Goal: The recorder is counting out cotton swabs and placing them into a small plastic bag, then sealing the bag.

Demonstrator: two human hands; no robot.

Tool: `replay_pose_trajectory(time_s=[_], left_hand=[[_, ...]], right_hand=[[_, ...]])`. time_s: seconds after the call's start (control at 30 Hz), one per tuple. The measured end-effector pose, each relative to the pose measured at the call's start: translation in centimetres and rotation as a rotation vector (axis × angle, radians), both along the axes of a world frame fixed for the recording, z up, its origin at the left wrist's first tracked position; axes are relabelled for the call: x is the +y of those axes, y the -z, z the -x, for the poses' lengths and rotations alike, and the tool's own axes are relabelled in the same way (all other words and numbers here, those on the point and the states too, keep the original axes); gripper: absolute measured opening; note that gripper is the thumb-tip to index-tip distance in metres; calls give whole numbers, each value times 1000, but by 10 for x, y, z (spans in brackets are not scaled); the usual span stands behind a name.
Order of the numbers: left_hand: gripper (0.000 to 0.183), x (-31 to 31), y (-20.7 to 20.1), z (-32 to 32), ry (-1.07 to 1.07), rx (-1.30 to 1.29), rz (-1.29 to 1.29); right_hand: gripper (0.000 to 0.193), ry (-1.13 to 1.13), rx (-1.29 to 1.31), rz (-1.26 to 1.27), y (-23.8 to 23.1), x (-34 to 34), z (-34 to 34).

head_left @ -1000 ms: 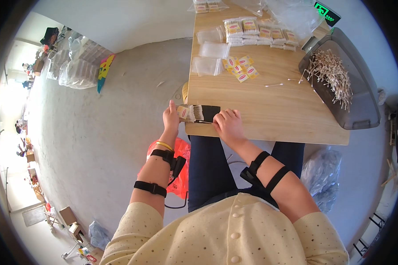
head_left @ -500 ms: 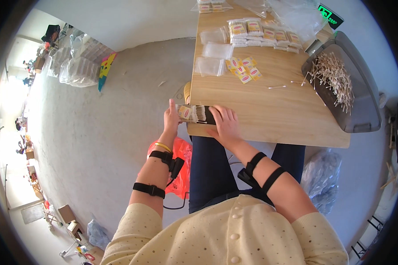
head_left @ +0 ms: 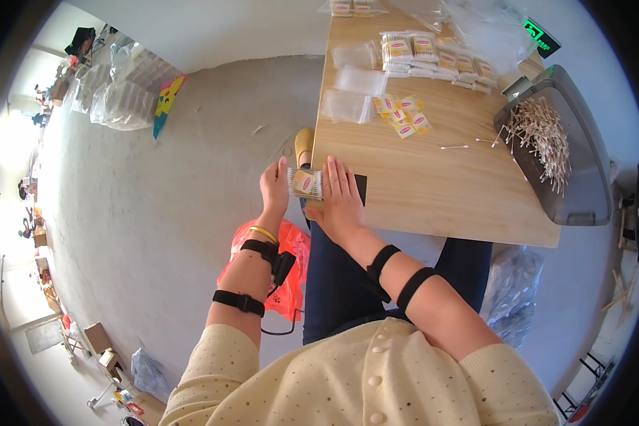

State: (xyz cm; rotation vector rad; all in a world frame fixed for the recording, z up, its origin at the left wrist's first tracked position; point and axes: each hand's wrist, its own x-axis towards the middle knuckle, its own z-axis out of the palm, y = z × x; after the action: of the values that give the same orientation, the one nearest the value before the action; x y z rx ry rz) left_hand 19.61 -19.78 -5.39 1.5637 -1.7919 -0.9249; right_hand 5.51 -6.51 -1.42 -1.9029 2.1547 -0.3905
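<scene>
Left hand (head_left: 274,188) still gripping packet (head_left: 306,183) — right hand (head_left: 339,201) now flat atop, off table edge.

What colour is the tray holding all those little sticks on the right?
Grey: the tray under the pale cotton swabs shows best in the head view.

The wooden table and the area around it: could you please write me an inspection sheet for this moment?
Surface: wooden table, mostly bare at the near edge.
Job's things: small clear packet of cotton swabs at the table's near left corner, over a black pad.
Clutter: grey tray of loose cotton swabs; filled packets; yellow labels; empty bags.
Hands: left hand grips the packet; right hand lies flat against it.
Cables: black cord below the left wrist.
Surroundings: red plastic bag on grey floor.
</scene>
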Motion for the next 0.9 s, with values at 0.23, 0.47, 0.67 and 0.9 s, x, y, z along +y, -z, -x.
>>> replay_pose_trajectory(time_s=[0.23, 0.47, 0.67, 0.9], left_hand=[[53, -4, 2, -14, -94, 174, -320], [44, 48, -14, 1, -294, 990, -673], [32, 57, 0, 15, -407, 1099, -676], [33, 61, -8, 16, -493, 995, -673]], right_hand=[[90, 3, -151, 174, -4, 0, 6], [68, 170, -522, 145, 4, -3, -1], [62, 335, -795, 115, 30, -11, -20], [65, 628, -1304, -8, -20, -27, -54]])
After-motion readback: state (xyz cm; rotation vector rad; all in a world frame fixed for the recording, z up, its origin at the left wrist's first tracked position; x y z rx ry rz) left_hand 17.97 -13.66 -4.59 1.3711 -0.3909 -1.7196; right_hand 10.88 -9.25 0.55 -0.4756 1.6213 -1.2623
